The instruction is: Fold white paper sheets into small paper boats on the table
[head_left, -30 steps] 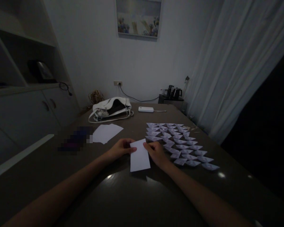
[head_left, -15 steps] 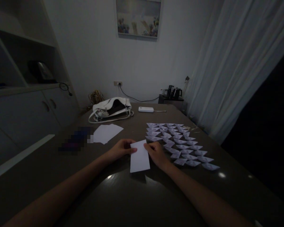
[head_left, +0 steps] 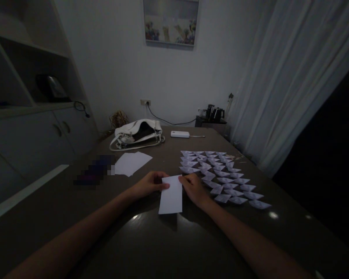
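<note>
A white sheet of paper [head_left: 171, 197], a narrow upright rectangle, is held between both hands over the dark table. My left hand [head_left: 151, 183] pinches its upper left edge, thumb in front and fingers behind. At the upper right corner, my right hand [head_left: 193, 186] grips the paper with thumb and fingertips. Whether the paper is folded cannot be made out. To the right of my right hand, several folded paper boats [head_left: 225, 180] stand in slanting rows. Loose white sheets [head_left: 132, 163] lie fanned beyond my left hand.
A white handbag [head_left: 136, 133] sits at the table's far left, with a white power bank [head_left: 180, 134] and short cable to its right. A pixelated dark object [head_left: 94, 170] lies left of the sheets. A curtain [head_left: 267, 77] hangs at the right.
The held paper has turned slightly, its lower end shifting a little left and its top edge becoming more level. Both hands keep their grip and have barely moved.
</note>
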Tool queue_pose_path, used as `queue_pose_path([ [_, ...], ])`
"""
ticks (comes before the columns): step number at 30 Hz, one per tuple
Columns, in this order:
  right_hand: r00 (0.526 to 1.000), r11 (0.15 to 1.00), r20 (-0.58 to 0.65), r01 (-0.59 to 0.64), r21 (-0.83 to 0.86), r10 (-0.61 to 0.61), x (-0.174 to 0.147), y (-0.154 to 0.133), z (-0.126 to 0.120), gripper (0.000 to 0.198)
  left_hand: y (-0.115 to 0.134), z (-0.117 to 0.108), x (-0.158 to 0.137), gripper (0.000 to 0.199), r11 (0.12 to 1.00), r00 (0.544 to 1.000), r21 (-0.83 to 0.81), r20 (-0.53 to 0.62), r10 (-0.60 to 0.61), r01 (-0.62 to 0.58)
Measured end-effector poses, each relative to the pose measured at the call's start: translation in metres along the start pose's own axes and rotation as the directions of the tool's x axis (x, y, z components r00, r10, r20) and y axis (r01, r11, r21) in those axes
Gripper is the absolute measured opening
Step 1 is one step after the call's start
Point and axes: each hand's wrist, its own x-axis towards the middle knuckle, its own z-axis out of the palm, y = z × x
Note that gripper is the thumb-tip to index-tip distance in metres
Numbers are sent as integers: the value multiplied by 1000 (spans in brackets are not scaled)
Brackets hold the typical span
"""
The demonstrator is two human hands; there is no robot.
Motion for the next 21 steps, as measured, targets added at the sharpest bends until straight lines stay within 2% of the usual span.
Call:
queue_pose_path([
  [8, 999, 1000, -53, -4, 14, 4, 0, 2, 4, 45, 2, 0, -2, 30, 1000, 999, 17, 42, -3, 2],
  [17, 1000, 999, -19, 21, -49, -22, -1, 0, 0, 42, 3, 1, -3, 30, 1000, 997, 12, 75, -15, 14],
  [21, 998, 998, -52, 25, -51, -27, -1, 0, 2, 43, 2, 0, -2, 31, 1000, 998, 15, 59, -16, 15],
])
